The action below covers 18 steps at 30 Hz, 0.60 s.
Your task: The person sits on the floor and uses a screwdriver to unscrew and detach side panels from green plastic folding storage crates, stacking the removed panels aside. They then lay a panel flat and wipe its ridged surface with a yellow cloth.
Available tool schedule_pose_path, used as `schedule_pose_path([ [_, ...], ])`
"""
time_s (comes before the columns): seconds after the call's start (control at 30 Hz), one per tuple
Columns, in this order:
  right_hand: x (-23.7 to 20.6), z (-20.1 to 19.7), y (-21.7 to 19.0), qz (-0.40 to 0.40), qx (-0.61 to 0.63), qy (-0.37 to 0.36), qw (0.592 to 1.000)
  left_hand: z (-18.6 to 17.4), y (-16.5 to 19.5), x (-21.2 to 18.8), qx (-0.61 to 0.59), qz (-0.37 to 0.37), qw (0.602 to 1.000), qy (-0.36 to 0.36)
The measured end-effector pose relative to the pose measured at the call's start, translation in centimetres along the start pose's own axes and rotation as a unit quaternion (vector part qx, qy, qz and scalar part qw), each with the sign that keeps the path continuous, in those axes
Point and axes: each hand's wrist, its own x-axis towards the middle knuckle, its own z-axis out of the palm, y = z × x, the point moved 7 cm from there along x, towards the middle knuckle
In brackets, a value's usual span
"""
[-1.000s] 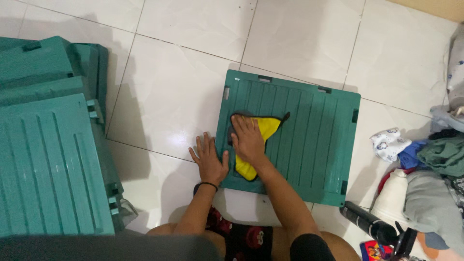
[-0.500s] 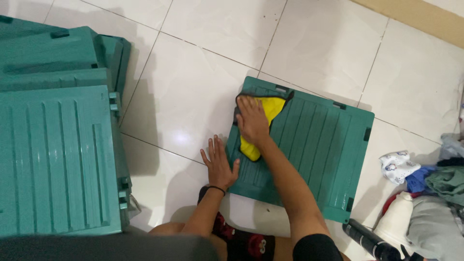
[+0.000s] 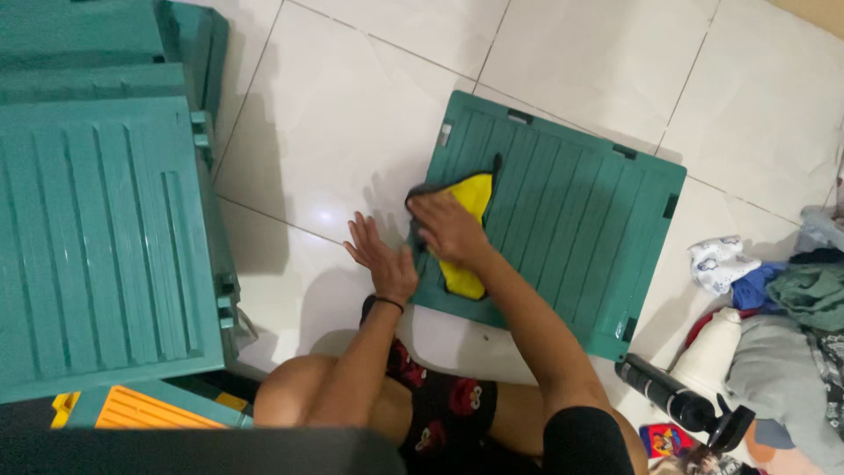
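Note:
A teal ribbed plastic panel (image 3: pixel 571 211) lies flat on the white tiled floor. My right hand (image 3: pixel 448 227) presses a yellow cloth with a dark edge (image 3: pixel 464 236) onto the panel's left part. My left hand (image 3: pixel 382 259) rests flat with spread fingers on the tile at the panel's left edge, a black band on its wrist. My bare knees and dark patterned shorts show at the bottom of the view.
A stack of similar teal panels (image 3: pixel 97 229) fills the left side, with an orange ribbed piece (image 3: pixel 145 412) below it. At the right lie a heap of clothes (image 3: pixel 809 308), a white bottle (image 3: pixel 712 352) and a black spray bottle (image 3: pixel 673 400).
My right hand has slid the yellow cloth along the panel's left part. My left hand has moved off the panel onto the tile beside it. The camera has moved in closer.

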Motion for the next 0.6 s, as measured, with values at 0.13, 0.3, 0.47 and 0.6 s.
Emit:
schedule_pose_path([
  [0.13, 1.5, -2.2, 0.9, 0.052, -0.060, 0.090, 0.993, -3.9, -3.1, 1.6, -0.061, -0.134, 0.986, 0.083],
  [0.3, -1.1, -0.2, -3.3, 0.059, -0.061, 0.058, 0.995, -5.4, -4.7, 4.5, -0.091, -0.175, 0.979, -0.060],
  [0.47, -5.6, 2.2, -9.4, 0.032, -0.044, 0.020, 0.998, -2.2, -1.9, 3.7, -0.168, -0.125, 0.969, -0.129],
  [0.6, -8.5, 3.7, -12.9, 0.026, -0.057, 0.004, 0.998, 0.5, -0.3, 2.5, -0.093, 0.002, 0.980, -0.174],
])
